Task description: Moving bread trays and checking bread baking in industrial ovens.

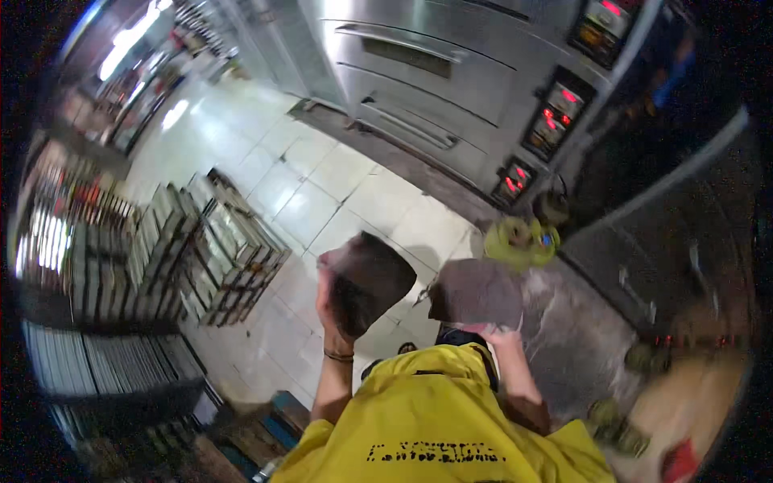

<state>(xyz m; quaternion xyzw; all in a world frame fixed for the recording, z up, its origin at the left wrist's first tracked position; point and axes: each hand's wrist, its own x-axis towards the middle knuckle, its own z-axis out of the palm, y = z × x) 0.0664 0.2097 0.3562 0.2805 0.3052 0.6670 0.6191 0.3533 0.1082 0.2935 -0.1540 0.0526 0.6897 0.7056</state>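
In front of my yellow shirt I hold up a flat pad in each hand, like a pot holder. My left hand (325, 302) grips the dark pad (374, 278) by its left side, and most of its fingers are hidden behind it. My right hand (499, 332) is closed on the lower edge of the brownish-grey pad (477, 291), its fingers partly covered. A narrow gap separates the two pads. Both are blurred, so their material is hard to make out.
A steel deck oven (403, 88) with handles and red-lit control panels (560, 113) stands ahead. Yellow-green gas cylinders (519, 244) sit on the floor at right. Stacks of trays (233, 249) stand on the white tiles (322, 181) at left. A dark cabinet (668, 233) is farther right.
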